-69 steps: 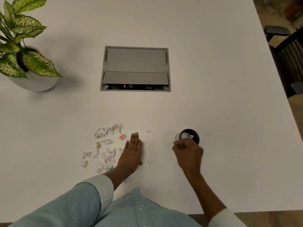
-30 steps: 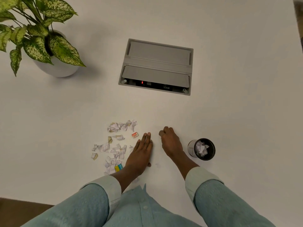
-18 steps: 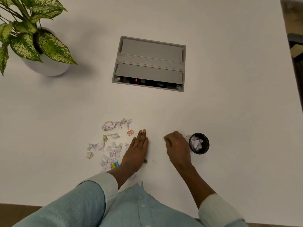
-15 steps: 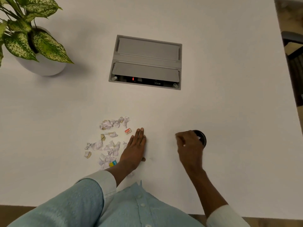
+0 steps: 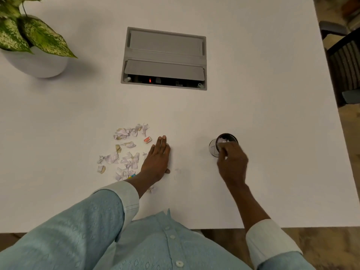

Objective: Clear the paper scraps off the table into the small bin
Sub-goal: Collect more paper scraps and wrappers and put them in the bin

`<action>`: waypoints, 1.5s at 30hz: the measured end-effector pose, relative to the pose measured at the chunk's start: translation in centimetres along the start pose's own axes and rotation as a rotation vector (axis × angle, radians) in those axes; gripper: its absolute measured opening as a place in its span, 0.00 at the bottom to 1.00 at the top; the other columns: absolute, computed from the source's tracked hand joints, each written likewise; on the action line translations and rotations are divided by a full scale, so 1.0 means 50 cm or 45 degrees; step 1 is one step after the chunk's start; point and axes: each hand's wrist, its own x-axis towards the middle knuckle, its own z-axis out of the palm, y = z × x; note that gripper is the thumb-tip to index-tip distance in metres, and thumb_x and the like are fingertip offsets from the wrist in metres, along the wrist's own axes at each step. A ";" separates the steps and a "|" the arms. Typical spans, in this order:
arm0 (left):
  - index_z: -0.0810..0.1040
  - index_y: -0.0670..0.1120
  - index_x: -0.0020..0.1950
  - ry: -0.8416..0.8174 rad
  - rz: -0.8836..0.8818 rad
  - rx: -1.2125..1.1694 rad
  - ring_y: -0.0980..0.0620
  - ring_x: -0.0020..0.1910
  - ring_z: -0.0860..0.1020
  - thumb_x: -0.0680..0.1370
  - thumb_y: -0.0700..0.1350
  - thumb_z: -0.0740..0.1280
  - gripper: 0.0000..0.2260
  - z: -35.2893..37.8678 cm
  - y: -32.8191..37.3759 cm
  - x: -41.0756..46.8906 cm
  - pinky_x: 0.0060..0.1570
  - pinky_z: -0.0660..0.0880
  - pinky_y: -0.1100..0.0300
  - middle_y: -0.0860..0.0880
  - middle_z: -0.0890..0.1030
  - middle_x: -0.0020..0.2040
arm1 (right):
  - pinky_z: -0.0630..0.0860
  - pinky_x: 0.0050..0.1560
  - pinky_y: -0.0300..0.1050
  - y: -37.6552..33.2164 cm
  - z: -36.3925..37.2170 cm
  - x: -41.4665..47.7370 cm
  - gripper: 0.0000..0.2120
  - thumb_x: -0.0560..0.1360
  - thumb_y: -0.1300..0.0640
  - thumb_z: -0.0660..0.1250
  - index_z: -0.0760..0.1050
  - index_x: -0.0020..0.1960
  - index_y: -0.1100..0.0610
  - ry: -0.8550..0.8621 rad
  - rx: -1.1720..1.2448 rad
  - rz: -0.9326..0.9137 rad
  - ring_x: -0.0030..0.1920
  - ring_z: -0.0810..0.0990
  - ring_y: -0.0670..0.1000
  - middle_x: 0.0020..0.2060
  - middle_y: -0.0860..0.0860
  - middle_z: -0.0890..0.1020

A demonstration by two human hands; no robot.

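Note:
Several crumpled white paper scraps [image 5: 124,152] lie in a loose patch on the white table [image 5: 272,114], with a small red-printed scrap [image 5: 147,140] at its right edge. One more scrap [image 5: 153,190] lies under my left wrist. My left hand [image 5: 157,160] rests flat on the table, fingers together, just right of the patch and holding nothing. The small black bin [image 5: 227,137] stands to the right with white paper inside. My right hand [image 5: 231,162] hovers at the bin's near rim with fingers bunched. Whether a scrap is between them is hidden.
A grey cable box [image 5: 163,47] is set into the table's middle, its front flap raised. A potted plant in a white pot [image 5: 37,63] stands at the far left. A dark chair [image 5: 344,61] sits beyond the table's right edge.
My right hand went from the table beside my left hand over to the bin with its fingers closed. It now sits at the bin's near rim. The left hand has stayed flat.

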 end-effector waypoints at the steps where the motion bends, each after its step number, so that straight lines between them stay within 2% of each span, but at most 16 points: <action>1: 0.46 0.37 0.83 0.007 0.003 0.003 0.40 0.84 0.36 0.78 0.51 0.74 0.47 0.000 0.000 -0.001 0.83 0.47 0.45 0.38 0.35 0.84 | 0.80 0.45 0.46 -0.014 0.015 -0.022 0.08 0.74 0.67 0.70 0.83 0.49 0.57 -0.068 0.078 -0.013 0.44 0.82 0.52 0.46 0.51 0.83; 4: 0.47 0.37 0.83 0.023 0.006 -0.008 0.40 0.84 0.36 0.78 0.50 0.75 0.47 0.005 -0.005 -0.001 0.83 0.47 0.45 0.38 0.36 0.84 | 0.82 0.42 0.44 -0.048 0.066 -0.091 0.10 0.74 0.60 0.74 0.82 0.55 0.55 -0.391 0.215 0.035 0.40 0.81 0.45 0.48 0.49 0.81; 9: 0.46 0.36 0.83 0.040 0.013 0.015 0.38 0.83 0.36 0.77 0.49 0.75 0.47 0.012 -0.006 -0.003 0.83 0.47 0.44 0.36 0.36 0.84 | 0.80 0.55 0.51 -0.071 0.141 -0.161 0.22 0.74 0.53 0.75 0.77 0.66 0.57 -0.779 0.074 0.059 0.58 0.78 0.53 0.58 0.53 0.78; 11: 0.45 0.36 0.83 0.035 0.010 0.019 0.38 0.83 0.37 0.77 0.49 0.75 0.48 0.011 -0.005 -0.004 0.83 0.48 0.44 0.36 0.36 0.84 | 0.78 0.58 0.50 -0.079 0.160 -0.169 0.25 0.75 0.52 0.75 0.75 0.69 0.59 -0.833 -0.008 0.005 0.62 0.74 0.54 0.60 0.54 0.76; 17: 0.44 0.36 0.83 0.012 0.008 0.014 0.37 0.83 0.35 0.78 0.48 0.75 0.47 0.011 -0.004 0.000 0.83 0.48 0.42 0.36 0.35 0.83 | 0.79 0.59 0.50 -0.096 0.194 -0.167 0.27 0.75 0.52 0.75 0.73 0.71 0.60 -0.870 -0.140 -0.045 0.64 0.72 0.55 0.63 0.56 0.74; 20: 0.45 0.36 0.83 0.011 0.008 0.026 0.37 0.83 0.35 0.78 0.48 0.75 0.47 0.012 -0.004 0.001 0.83 0.48 0.42 0.36 0.35 0.83 | 0.80 0.57 0.49 -0.101 0.204 -0.170 0.23 0.76 0.55 0.74 0.75 0.68 0.60 -0.848 -0.197 -0.062 0.62 0.74 0.55 0.61 0.56 0.76; 26: 0.45 0.36 0.83 0.011 0.011 0.034 0.37 0.83 0.35 0.78 0.50 0.75 0.48 0.014 -0.003 0.003 0.83 0.48 0.42 0.36 0.35 0.83 | 0.81 0.48 0.48 -0.104 0.218 -0.182 0.08 0.78 0.62 0.70 0.83 0.57 0.59 -0.797 -0.222 -0.076 0.52 0.79 0.54 0.53 0.54 0.82; 32: 0.45 0.36 0.83 0.016 0.020 0.070 0.36 0.83 0.36 0.77 0.52 0.75 0.48 0.019 -0.005 0.007 0.83 0.50 0.41 0.35 0.35 0.83 | 0.81 0.46 0.48 -0.113 0.227 -0.189 0.07 0.77 0.63 0.68 0.83 0.53 0.59 -0.823 -0.222 -0.009 0.46 0.81 0.55 0.48 0.55 0.82; 37: 0.46 0.36 0.83 0.033 0.016 0.072 0.36 0.83 0.36 0.76 0.50 0.76 0.49 0.024 -0.007 0.008 0.83 0.50 0.41 0.35 0.35 0.83 | 0.81 0.46 0.48 -0.106 0.219 -0.180 0.05 0.73 0.61 0.72 0.85 0.48 0.57 -0.844 -0.134 0.168 0.44 0.83 0.55 0.46 0.54 0.84; 39: 0.46 0.36 0.82 0.038 0.017 0.076 0.36 0.83 0.36 0.76 0.49 0.76 0.49 0.023 -0.005 0.007 0.83 0.50 0.40 0.35 0.36 0.83 | 0.81 0.46 0.45 -0.096 0.196 -0.172 0.05 0.71 0.62 0.74 0.85 0.46 0.56 -0.752 -0.018 0.278 0.43 0.83 0.52 0.45 0.52 0.85; 43: 0.48 0.36 0.82 0.052 0.019 0.090 0.36 0.83 0.37 0.77 0.50 0.76 0.47 0.018 -0.003 0.005 0.83 0.51 0.41 0.35 0.37 0.83 | 0.80 0.44 0.40 -0.074 0.122 -0.131 0.07 0.68 0.63 0.75 0.85 0.42 0.52 -0.387 0.220 0.499 0.36 0.82 0.45 0.39 0.48 0.85; 45: 0.48 0.36 0.82 0.050 0.020 0.099 0.36 0.84 0.38 0.77 0.51 0.75 0.46 0.015 -0.001 0.003 0.83 0.51 0.42 0.35 0.37 0.83 | 0.76 0.43 0.32 -0.063 0.079 -0.101 0.06 0.69 0.63 0.75 0.85 0.41 0.52 -0.190 0.258 0.522 0.34 0.81 0.43 0.38 0.47 0.85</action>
